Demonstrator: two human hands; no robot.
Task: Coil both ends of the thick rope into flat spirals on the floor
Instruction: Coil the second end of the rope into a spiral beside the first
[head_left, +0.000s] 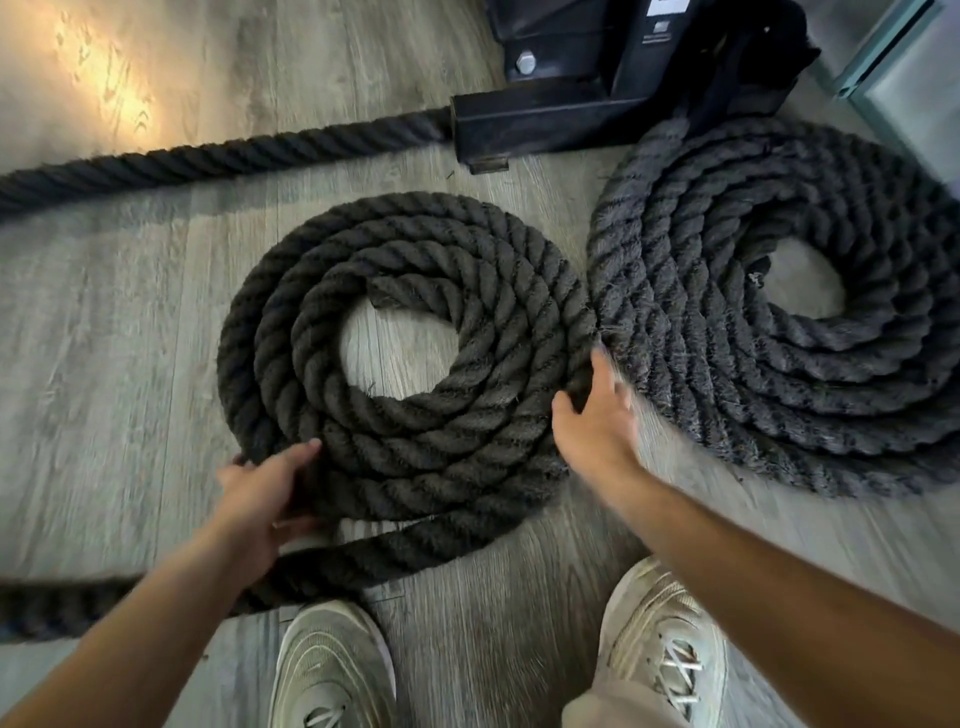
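A thick dark twisted rope lies in two flat spirals on the wooden floor. The left spiral (405, 358) has about three turns around an open centre, and its loose tail (363, 561) runs off to the lower left. The right spiral (789, 306) is larger, with several turns, and touches the left one. My left hand (265, 499) grips the outer turn at the left spiral's near-left edge, thumb on top. My right hand (597, 415) rests with relaxed fingers against the left spiral's right edge, where the two spirals meet; it is blurred.
A black metal machine base (597, 104) with a bolt stands at the back, and the rope runs from it off to the left (208, 156). My two pale sneakers (332, 665) (665, 644) stand just before the coils. A glass panel (914, 67) is at the far right.
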